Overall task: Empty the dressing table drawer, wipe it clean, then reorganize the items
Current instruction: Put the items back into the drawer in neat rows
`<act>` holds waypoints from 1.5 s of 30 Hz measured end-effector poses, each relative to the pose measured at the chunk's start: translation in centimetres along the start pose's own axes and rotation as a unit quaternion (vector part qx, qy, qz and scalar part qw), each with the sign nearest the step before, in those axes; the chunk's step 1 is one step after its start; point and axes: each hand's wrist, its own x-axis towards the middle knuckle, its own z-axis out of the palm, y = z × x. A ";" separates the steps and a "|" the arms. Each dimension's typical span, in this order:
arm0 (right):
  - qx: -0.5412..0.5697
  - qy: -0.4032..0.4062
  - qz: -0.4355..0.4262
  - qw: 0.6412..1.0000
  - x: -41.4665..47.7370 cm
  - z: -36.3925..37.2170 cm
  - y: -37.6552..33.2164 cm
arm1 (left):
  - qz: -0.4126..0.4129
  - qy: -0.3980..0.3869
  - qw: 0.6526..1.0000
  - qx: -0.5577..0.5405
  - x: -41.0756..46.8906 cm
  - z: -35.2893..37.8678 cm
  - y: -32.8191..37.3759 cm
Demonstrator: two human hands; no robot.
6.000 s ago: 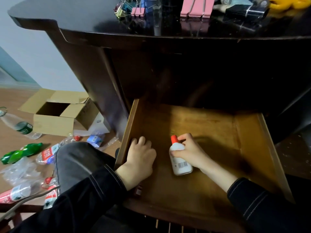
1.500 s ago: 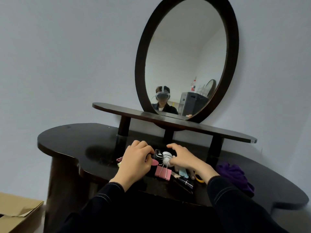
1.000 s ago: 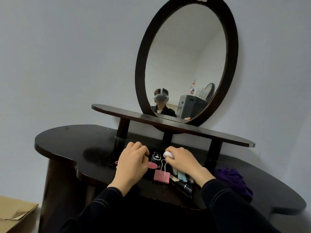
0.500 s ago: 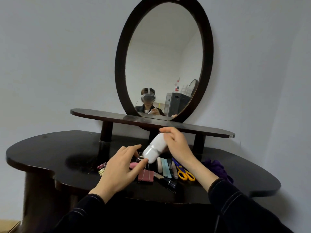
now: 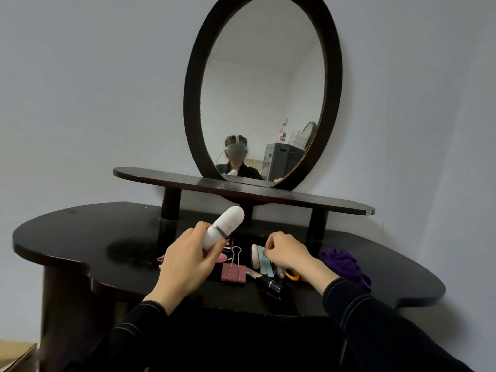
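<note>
1. Only a tan cardboard corner [image 5: 18, 354] shows at the lower left; its inside is out of view
2. The left hand [image 5: 188, 261] has its fingers wrapped round the lower end of a white capsule-shaped device [image 5: 225, 226], which tilts up and to the right above the dark surface [image 5: 80, 232]
3. The right hand [image 5: 288, 255] is curled, fingertips at the pale blue files [image 5: 264, 260] in the pile; whether it pinches one I cannot tell
4. A pink binder clip [image 5: 233, 273] lies between the hands, and a purple cloth [image 5: 343, 264] lies just right of the right hand
</note>
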 end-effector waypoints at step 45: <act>0.639 -0.053 -0.086 0.763 -16.1 3.4 -3.2 | -0.139 -0.120 0.887 -0.423 -13.5 -2.6 6.9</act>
